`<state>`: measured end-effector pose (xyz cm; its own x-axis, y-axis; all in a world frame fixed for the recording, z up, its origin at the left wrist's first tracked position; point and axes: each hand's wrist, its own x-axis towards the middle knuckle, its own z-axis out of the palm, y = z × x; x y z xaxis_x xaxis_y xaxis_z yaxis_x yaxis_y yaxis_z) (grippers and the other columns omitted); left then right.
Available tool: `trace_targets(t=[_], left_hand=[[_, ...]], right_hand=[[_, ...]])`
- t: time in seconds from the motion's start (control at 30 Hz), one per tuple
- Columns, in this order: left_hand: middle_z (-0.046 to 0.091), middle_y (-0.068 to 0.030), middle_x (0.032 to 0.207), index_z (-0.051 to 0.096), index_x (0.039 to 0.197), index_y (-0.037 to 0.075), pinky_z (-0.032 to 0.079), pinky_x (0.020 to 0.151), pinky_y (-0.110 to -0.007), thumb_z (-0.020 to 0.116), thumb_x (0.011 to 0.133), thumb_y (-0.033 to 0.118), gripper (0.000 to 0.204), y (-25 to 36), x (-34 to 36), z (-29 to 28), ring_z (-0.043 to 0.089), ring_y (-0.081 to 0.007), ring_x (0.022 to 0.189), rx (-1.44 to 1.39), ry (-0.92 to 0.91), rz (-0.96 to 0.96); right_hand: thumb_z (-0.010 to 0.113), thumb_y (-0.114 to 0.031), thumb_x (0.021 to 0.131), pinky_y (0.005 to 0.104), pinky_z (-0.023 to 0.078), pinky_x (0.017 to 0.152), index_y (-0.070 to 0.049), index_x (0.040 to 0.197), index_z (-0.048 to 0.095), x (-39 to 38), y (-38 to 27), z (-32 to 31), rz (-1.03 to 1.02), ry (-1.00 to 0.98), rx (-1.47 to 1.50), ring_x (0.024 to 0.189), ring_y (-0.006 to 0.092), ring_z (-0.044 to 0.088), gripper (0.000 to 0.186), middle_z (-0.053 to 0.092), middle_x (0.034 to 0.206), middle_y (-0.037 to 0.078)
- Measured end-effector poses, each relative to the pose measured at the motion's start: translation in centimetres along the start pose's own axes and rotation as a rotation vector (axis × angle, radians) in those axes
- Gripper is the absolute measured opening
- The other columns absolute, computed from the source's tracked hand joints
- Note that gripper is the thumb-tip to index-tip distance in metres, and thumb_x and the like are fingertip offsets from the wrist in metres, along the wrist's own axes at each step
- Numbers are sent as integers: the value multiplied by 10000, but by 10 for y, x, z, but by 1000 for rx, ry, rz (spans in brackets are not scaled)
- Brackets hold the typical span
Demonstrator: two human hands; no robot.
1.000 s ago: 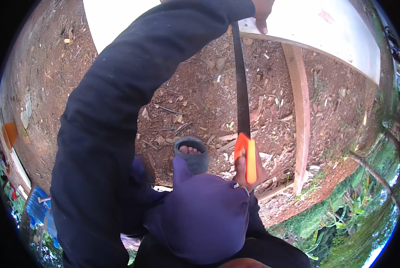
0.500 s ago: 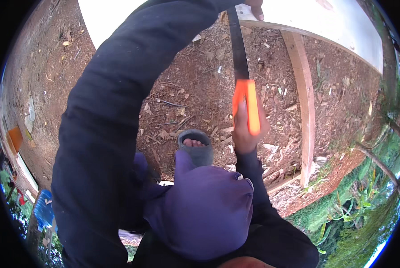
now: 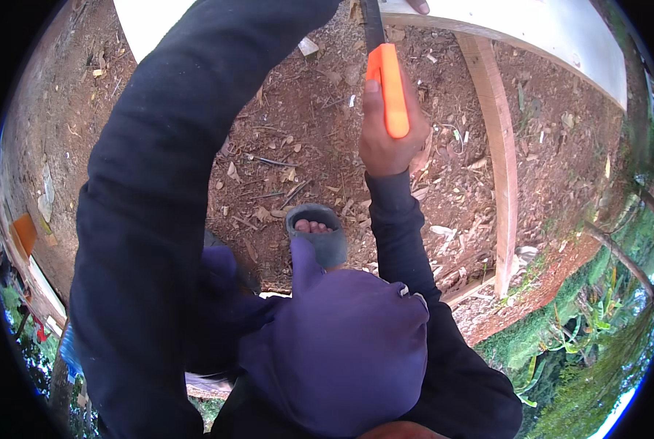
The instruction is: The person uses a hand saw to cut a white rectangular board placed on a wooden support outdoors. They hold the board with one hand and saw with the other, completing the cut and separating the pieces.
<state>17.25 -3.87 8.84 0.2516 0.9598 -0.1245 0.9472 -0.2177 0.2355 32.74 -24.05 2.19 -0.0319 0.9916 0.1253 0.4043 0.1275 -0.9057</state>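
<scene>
My right hand is closed around the orange handle of a handsaw. Its dark blade points away from me and runs out at the top edge, beside the near edge of a white board. My left arm, in a dark sleeve, arches up the left side and across to the top. Of my left hand only a fingertip shows, on the board just right of the blade; its other fingers are cut off by the view's edge.
A wooden leg runs from under the board toward me on the right. Another white panel lies at the upper left. Wood scraps and dry leaves litter the brown soil. My foot, in a dark shoe, and my purple-clothed knee are below.
My right hand has pushed the saw forward, away from me, so less blade shows. My left arm has shifted slightly left and up in view, and less of my left hand shows.
</scene>
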Motion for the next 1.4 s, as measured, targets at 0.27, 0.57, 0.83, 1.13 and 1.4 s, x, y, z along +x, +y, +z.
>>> trace_targets(t=[0.27, 0.57, 0.83, 1.13, 1.4], left_hand=[[747, -193, 1143, 745, 1162, 50, 290, 1143, -651, 904, 602, 624, 817, 2, 1, 6, 679, -365, 1164, 6, -40, -11], [746, -190, 1149, 744, 1159, 60, 299, 1120, -661, 899, 613, 624, 800, -4, -5, -2, 677, -372, 1165, 37, -58, -10], [743, -193, 1151, 750, 1138, 62, 328, 1111, -635, 895, 608, 636, 794, 14, -12, 21, 680, -374, 1151, 8, -58, 27], [752, -184, 1125, 751, 1127, 46, 340, 1102, -637, 900, 599, 632, 802, 2, 5, 2, 692, -373, 1128, 8, 48, 27], [743, -208, 1132, 755, 1117, 38, 337, 1117, -638, 906, 607, 613, 783, -1, -5, 6, 685, -379, 1142, 2, 16, -24]], right_hand=[[646, -129, 988, 327, 564, 825, 84, 1342, 615, -51, 9, -40, -116, -75, -174, 986, 214, 727, 415, 731, 1162, 201], [636, -9, 952, 315, 566, 892, 125, 1372, 563, -82, -69, -109, 255, -234, -90, 972, 212, 741, 448, 698, 1263, 238], [700, -157, 976, 295, 522, 709, 51, 1237, 687, -4, -48, -36, 129, -130, -68, 807, 126, 658, 334, 735, 952, 109], [694, -81, 956, 294, 545, 695, 66, 1277, 642, 21, -34, -13, -2, -45, -19, 768, 127, 677, 357, 734, 938, 125], [633, -14, 896, 332, 589, 825, 80, 1383, 575, -117, -11, -87, -21, -197, -140, 1031, 259, 748, 500, 703, 1254, 248]])
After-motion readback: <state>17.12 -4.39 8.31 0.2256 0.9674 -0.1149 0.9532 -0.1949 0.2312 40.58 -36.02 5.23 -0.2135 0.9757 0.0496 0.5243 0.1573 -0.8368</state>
